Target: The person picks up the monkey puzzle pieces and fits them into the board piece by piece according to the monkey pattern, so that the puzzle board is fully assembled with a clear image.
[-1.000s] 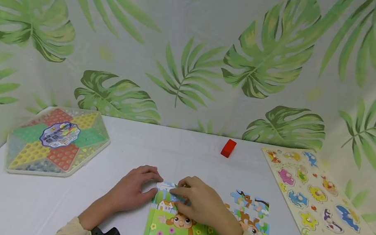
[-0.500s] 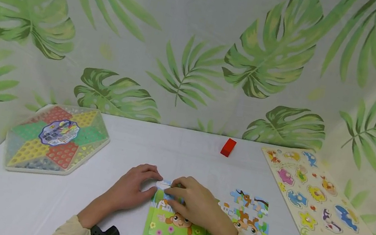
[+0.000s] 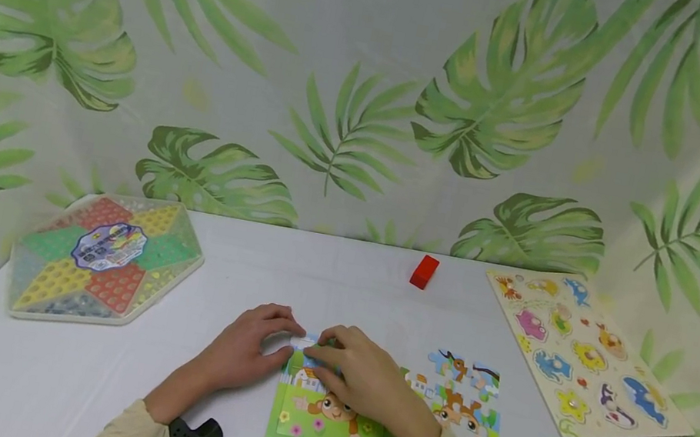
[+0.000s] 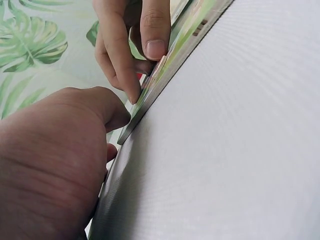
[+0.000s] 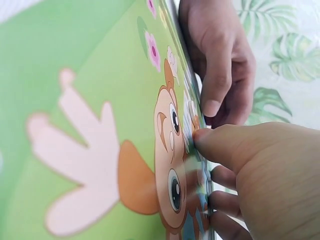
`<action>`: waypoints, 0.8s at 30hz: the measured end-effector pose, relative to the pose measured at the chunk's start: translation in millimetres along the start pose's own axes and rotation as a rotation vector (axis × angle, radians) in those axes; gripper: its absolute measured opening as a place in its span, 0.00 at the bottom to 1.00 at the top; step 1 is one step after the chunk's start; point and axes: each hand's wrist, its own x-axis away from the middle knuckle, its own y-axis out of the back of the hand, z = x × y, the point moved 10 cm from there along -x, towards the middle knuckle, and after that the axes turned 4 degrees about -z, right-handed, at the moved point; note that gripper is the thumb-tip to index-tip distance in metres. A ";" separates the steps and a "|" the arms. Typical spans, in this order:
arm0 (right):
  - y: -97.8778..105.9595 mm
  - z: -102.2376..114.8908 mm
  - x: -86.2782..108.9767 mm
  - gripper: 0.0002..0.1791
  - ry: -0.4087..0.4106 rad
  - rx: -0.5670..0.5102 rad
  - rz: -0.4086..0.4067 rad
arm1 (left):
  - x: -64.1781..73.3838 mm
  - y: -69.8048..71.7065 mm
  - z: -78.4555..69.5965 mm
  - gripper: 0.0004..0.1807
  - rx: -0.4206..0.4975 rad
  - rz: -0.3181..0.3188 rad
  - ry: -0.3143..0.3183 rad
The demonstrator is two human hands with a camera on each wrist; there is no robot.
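Observation:
A jigsaw board point(image 3: 300, 436) with a cartoon monkey on a green meadow lies on the white table. My left hand point(image 3: 249, 349) holds its far left corner, thumb at the left edge and fingers curved towards the far edge. Over the board's upper part bends my right hand point(image 3: 371, 378), thumb and fingertips pinching a small jigsaw piece low against the surface. In the left wrist view, a raised edge of that jigsaw piece point(image 4: 161, 64) shows beside the right thumb; the right hand hides most of it. Loose jigsaw pieces point(image 3: 465, 418) lie to the right, partly behind the right forearm.
A hexagonal Chinese checkers box point(image 3: 110, 262) lies at the back left. The red block point(image 3: 425, 272) stands near the table's far edge. At the right is a wooden peg puzzle point(image 3: 585, 361) with sea animals. Leaf-patterned cloth point(image 3: 371, 97) hangs behind the table.
My right hand has shifted slightly left over the board, uncovering more loose pieces on the right. The left hand stays at the corner.

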 end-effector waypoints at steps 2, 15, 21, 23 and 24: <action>-0.7 -0.4 0.3 0.16 -0.006 -0.002 0.008 | -0.1 0.3 -0.8 0.12 0.001 0.001 -0.004; 2.6 1.6 0.7 0.16 0.025 0.022 0.009 | -0.7 0.3 0.2 0.10 0.007 0.011 0.001; -0.4 0.7 1.5 0.19 0.016 0.019 0.057 | -0.3 0.4 -0.4 0.10 -0.003 -0.002 -0.002; -1.5 -0.6 2.3 0.21 0.000 0.001 0.079 | -0.1 0.3 -1.8 0.10 -0.002 -0.007 -0.012; -1.3 -1.2 2.7 0.21 -0.008 -0.011 0.086 | 0.0 -0.1 -1.9 0.10 -0.001 -0.006 -0.012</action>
